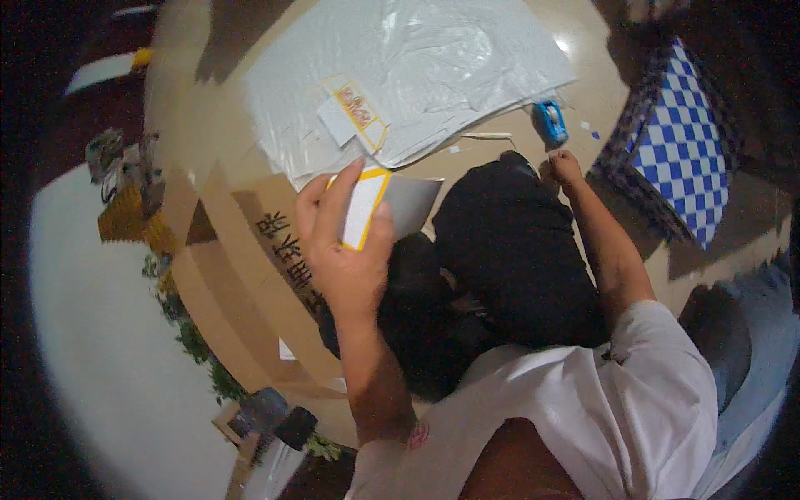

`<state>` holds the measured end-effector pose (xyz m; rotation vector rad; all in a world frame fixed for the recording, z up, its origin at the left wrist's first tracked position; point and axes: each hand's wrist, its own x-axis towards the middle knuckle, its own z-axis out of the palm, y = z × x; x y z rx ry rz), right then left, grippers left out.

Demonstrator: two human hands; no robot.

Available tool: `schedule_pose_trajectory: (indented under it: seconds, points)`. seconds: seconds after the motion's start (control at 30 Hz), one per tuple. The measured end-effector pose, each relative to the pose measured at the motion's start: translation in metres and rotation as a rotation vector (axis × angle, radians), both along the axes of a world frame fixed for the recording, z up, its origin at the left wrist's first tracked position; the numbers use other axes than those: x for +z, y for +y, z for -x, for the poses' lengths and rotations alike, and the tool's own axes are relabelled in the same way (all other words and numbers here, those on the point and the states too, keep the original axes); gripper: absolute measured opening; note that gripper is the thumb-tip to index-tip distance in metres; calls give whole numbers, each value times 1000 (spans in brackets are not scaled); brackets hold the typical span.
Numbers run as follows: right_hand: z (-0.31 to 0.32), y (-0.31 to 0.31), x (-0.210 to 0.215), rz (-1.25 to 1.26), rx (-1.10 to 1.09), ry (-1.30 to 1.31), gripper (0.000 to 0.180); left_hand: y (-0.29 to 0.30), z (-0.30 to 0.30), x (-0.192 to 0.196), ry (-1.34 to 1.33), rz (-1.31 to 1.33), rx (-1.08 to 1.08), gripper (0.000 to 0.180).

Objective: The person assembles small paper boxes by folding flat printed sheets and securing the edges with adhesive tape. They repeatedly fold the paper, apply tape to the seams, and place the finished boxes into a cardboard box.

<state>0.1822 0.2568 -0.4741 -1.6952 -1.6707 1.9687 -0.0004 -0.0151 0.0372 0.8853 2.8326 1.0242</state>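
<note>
My left hand (344, 265) is raised, its fingers wrapped round a small folded white carton (364, 208) with yellow edges. A grey flap of the carton sticks out to the right. My right hand (563, 170) is closed beside my knee, and whatever its fingers pinch, if anything, is too small to make out. Just beyond that hand lies a blue tape dispenser (550, 122), apart from it. Ahead, a flat white card (340, 121) with yellow outlines and a printed panel lies on the stack of white sheets (308, 54) with clear plastic over it.
A thin white stick (487, 135) and small scraps lie on the tan floor (596, 79) near the sheets. To my right stands a blue-and-white checked box-like thing (683, 150). A large cardboard piece (225, 275) with dark writing lies at left, beside green plants (196, 342).
</note>
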Motion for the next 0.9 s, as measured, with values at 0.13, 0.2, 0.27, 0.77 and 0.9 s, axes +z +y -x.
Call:
schedule_pose_trajectory:
  seconds: [0.13,0.2,0.27,0.77,0.9]
  points:
    - [74,-23,165,183,128,377,30,-16,-12,-5,86,5,57,48]
    - [109,-36,273,99,328,529,36,-18,-15,-6,125,11,59,48]
    - [125,-48,362,-33,551,791,39,-16,-14,-8,177,3,42,49]
    - [117,-146,509,-52,604,942,38,-36,-27,8,524,-34,67,57]
    - [116,-152,515,-79,628,892,36,-43,-29,11,573,-50,48,58]
